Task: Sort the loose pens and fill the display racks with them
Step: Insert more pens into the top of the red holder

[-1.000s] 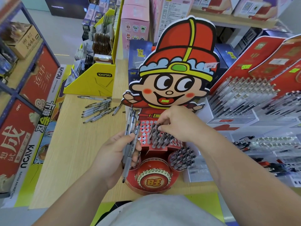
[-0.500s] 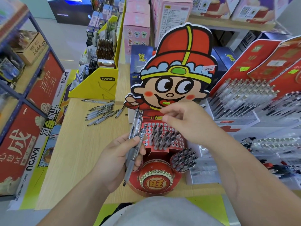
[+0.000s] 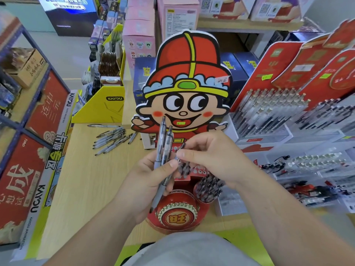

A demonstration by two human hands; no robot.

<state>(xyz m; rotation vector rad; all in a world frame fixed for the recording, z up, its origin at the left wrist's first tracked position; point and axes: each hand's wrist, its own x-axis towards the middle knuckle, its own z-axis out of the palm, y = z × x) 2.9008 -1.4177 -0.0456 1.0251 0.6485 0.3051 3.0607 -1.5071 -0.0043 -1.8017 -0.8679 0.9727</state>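
Right now the left hand (image 3: 146, 181) is gripping a bundle (image 3: 163, 148) of pens upright in front of the rack (image 3: 184, 89), its thumb pressing across the barrels. The right hand (image 3: 211, 160) is pinching one pen (image 3: 182, 147) between thumb and forefinger, just beside the bundle and above the rack's holed tier, where other pens are standing. Loose pens (image 3: 111, 139) are lying on the table (image 3: 86, 179) to the left, well apart from both hands.

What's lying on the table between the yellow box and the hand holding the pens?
Loose pens lie scattered on the table there, between the yellow box and the left hand gripping its bunch of pens. The head view shows it.
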